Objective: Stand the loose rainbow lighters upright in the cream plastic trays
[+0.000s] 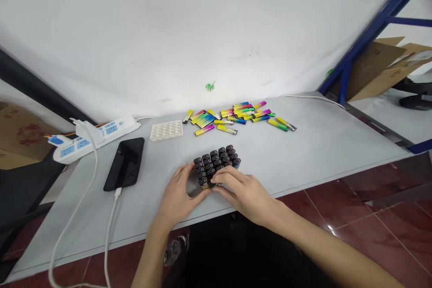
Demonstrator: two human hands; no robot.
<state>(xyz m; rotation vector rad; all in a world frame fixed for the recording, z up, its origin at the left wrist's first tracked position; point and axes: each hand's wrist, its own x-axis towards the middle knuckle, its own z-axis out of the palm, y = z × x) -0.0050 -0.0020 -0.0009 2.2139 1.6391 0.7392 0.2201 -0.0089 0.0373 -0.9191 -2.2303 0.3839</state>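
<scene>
Big light-grey rectangular table (313, 157) took up most of the view, with a long white plastic power strip with blue sockets (110, 132) sitting along its left edge toward the back left corner. Left hand (175, 195) was holding the block of upright sticks with black oval tops (218, 160) at its near left corner, thumb spread from the fingers. Right hand (249, 193) was bunched up narrow at the block's near side, fingertips on the front row; couldn't tell if it gripped one. The block stood mid-table, close to the front edge. A glossy black phone (125, 162) lay toward the left edge, white cable (111, 216) plugged in. White plastic tray with rows of oval holes (166, 130) was near the back edge, and shiny multicoloured flat sticks (204, 130) were strewn right of it.
</scene>
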